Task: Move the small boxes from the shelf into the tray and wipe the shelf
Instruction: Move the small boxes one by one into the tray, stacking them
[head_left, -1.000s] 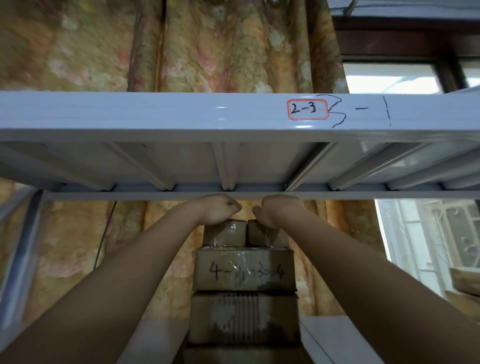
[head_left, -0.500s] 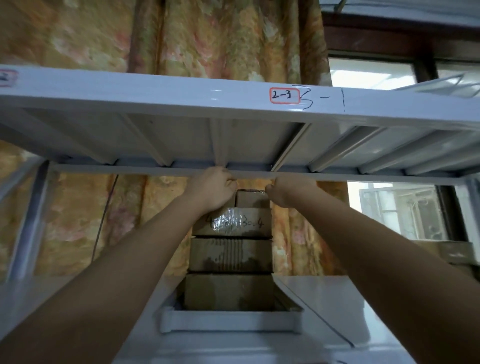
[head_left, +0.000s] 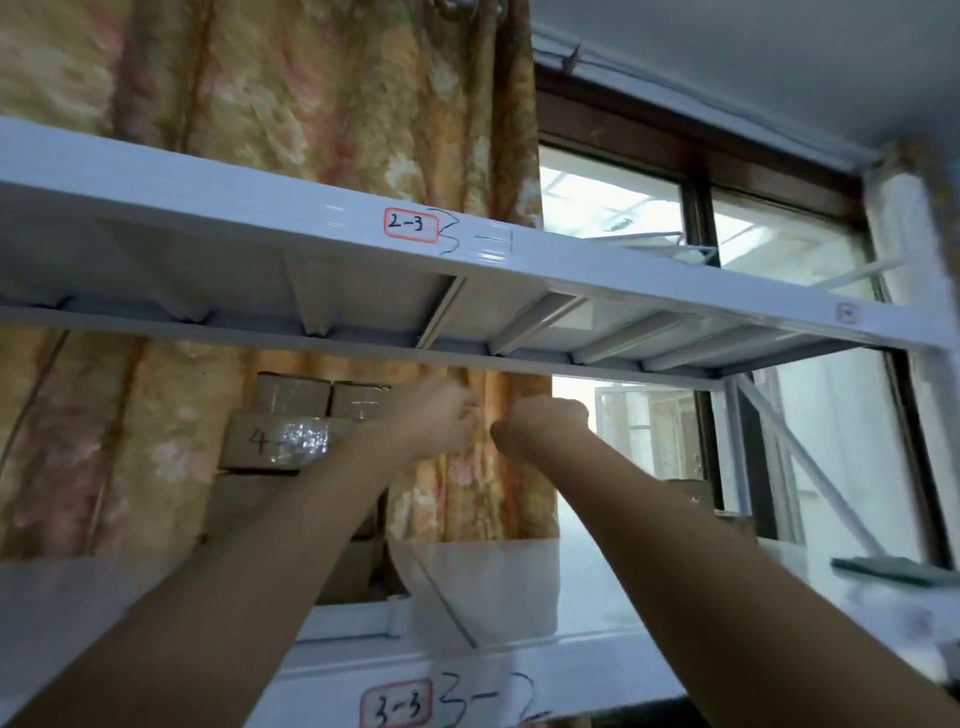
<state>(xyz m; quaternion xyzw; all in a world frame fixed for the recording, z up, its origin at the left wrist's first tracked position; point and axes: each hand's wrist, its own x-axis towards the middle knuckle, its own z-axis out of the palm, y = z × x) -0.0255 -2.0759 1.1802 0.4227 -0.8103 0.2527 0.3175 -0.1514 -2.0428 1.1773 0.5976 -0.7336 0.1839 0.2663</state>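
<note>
A stack of cardboard boxes (head_left: 280, 441) stands in a white tray (head_left: 353, 621) on the shelf (head_left: 649, 597), left of centre. Two small boxes (head_left: 293, 395) (head_left: 361, 400) lie side by side on top of the stack. Both my hands are raised to the right of the stack, in front of the curtain, and touch no box. My left hand (head_left: 436, 415) is blurred, with loosely bent fingers. My right hand (head_left: 540, 421) is curled into a fist. I see nothing in either hand. My left forearm hides the lower right of the stack.
The upper shelf beam (head_left: 410, 224), labelled 2-3, runs close above my hands. A flat dark grey thing (head_left: 893, 566) lies at the shelf's far right. A brown cardboard piece (head_left: 691, 491) stands behind my right forearm. Floral curtain (head_left: 311, 104) and window (head_left: 649, 431) lie behind.
Both hands have let go of the two small boxes on top of the stack and moved right. The view has swung right, so the stack now sits left of centre.
</note>
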